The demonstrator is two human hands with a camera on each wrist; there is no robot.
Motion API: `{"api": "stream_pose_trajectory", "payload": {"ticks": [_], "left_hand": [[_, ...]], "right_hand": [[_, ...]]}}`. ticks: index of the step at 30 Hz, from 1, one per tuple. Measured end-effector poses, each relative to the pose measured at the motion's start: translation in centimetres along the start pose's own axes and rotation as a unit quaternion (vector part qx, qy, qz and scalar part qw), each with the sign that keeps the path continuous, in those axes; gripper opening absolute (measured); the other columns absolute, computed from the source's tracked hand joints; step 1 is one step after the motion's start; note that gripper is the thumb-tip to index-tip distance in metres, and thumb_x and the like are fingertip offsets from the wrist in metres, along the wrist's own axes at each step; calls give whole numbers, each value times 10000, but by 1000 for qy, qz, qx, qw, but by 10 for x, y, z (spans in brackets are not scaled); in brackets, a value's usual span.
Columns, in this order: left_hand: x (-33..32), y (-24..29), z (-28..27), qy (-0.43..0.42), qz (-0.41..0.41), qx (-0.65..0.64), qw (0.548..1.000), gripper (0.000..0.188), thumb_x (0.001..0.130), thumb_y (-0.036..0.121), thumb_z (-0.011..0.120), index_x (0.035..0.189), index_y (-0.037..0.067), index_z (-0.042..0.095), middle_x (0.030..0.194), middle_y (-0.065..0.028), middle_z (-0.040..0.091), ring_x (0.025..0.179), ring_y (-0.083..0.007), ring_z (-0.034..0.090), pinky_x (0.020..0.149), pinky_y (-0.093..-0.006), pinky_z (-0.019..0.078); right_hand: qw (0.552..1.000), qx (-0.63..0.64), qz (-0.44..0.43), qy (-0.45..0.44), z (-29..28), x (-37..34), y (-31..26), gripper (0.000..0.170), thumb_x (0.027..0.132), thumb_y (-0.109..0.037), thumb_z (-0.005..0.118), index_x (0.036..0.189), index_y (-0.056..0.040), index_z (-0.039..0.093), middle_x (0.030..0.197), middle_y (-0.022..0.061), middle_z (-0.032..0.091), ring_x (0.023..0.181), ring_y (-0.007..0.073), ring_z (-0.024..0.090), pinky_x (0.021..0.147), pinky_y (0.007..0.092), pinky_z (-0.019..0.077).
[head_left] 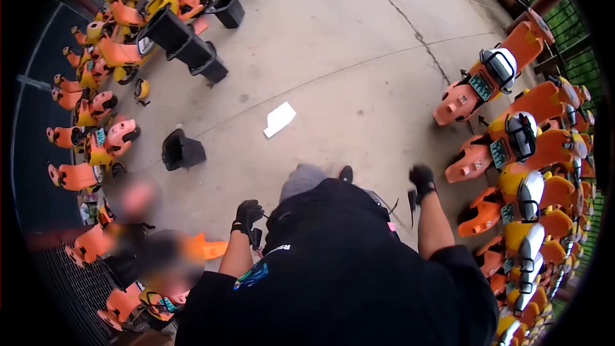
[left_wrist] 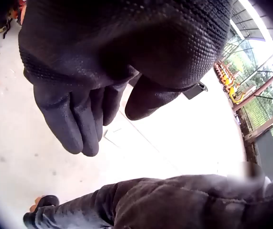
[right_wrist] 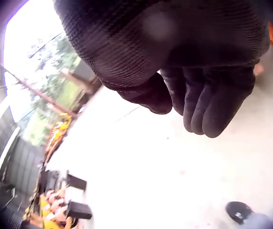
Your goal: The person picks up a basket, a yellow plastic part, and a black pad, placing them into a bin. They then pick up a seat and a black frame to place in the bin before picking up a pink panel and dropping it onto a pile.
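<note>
Both hands wear black knit-backed work gloves. In the head view the left hand (head_left: 246, 214) hangs beside the torso on the left. Its fingers (left_wrist: 65, 121) droop loosely over the concrete in the left wrist view, and nothing is held between them and the thumb (left_wrist: 151, 98). On the other side, the right hand (head_left: 422, 179) is held out from the body, closest to the row of scooters (head_left: 480, 96). Loosely bent fingers (right_wrist: 217, 105) show in the right wrist view, also without an object. A white flat sheet (head_left: 280, 120) lies on the floor ahead, apart from both hands.
Parked orange and yellow scooters (head_left: 122, 51) also line the left side. A black bin (head_left: 184, 149) stands on the floor, with more black bins (head_left: 192, 51) farther off and a yellow helmet (head_left: 141, 91) near them. Concrete floor (head_left: 346, 90) stretches ahead. A person's blurred figure (head_left: 170, 256) is at lower left.
</note>
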State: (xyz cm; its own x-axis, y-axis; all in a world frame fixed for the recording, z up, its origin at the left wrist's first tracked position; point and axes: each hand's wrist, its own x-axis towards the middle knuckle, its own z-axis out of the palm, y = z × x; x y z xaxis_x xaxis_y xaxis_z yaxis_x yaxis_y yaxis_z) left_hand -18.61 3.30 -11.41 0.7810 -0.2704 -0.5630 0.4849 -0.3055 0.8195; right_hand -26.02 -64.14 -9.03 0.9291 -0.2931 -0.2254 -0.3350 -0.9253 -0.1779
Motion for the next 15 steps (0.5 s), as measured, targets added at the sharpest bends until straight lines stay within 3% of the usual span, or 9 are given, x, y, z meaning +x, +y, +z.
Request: {"api": "stream_pose_trajectory", "payload": {"ticks": [1,2,3,5,6,10,13,14,15], "left_hand": [[6,32,12,-38,-18,-28,999,77,744,90,566,800,58,523,711,-95,572,635,-213,588,570,-325,498],[10,70,25,-74,-38,-55,995,47,745,81,554,761,60,514,705,-85,569,631,-209,586,567,-327,499],[18,87,37,-6,-106,-78,991,75,755,114,547,787,53,518,722,-102,572,641,-218,591,583,-341,500],[30,144,67,148,-275,-169,935,225,763,194,557,890,8,544,811,-162,611,692,-243,616,644,-369,514],[40,148,68,90,-231,-171,954,74,778,156,517,721,112,501,678,-92,539,614,-219,574,547,-358,481],[118,100,46,73,-271,-122,952,120,772,176,532,773,56,529,704,-134,581,627,-270,600,507,-378,466],[175,148,36,90,-357,-174,914,162,764,190,557,817,38,537,713,-153,584,621,-291,601,487,-396,460],[197,181,35,82,-370,-160,911,181,762,196,566,837,33,540,724,-162,586,627,-297,603,486,-403,460],[220,209,32,67,-367,-130,918,200,760,201,574,856,28,544,734,-171,588,633,-303,606,485,-409,460]], "right_hand": [[925,361,101,-63,-26,42,-15,169,714,-234,584,734,-68,600,680,130,586,600,276,556,534,374,456],[718,655,232,-46,-54,84,-32,141,765,-188,593,798,-51,584,637,87,579,527,195,546,462,304,445],[712,667,215,-48,-84,114,-55,152,809,-160,576,894,-36,549,671,48,559,541,119,521,454,237,422],[716,664,210,-54,-98,173,-80,158,810,-146,573,918,-34,545,694,56,569,542,131,527,457,247,430],[719,663,194,-75,-92,197,-84,153,808,-148,575,911,-38,548,689,56,570,541,130,527,459,248,431],[757,607,211,-121,-70,260,-92,130,788,-160,578,845,-44,567,655,46,566,532,121,525,465,246,431],[775,557,246,-168,-39,269,-50,129,778,-142,545,661,-89,542,565,38,521,482,135,509,442,274,420],[901,362,168,-169,-57,259,-43,195,778,-133,533,589,-104,496,512,35,471,445,160,486,417,291,393],[699,601,344,-180,-48,253,-20,134,756,-140,546,670,-38,553,524,77,520,417,176,488,398,310,405]]}}
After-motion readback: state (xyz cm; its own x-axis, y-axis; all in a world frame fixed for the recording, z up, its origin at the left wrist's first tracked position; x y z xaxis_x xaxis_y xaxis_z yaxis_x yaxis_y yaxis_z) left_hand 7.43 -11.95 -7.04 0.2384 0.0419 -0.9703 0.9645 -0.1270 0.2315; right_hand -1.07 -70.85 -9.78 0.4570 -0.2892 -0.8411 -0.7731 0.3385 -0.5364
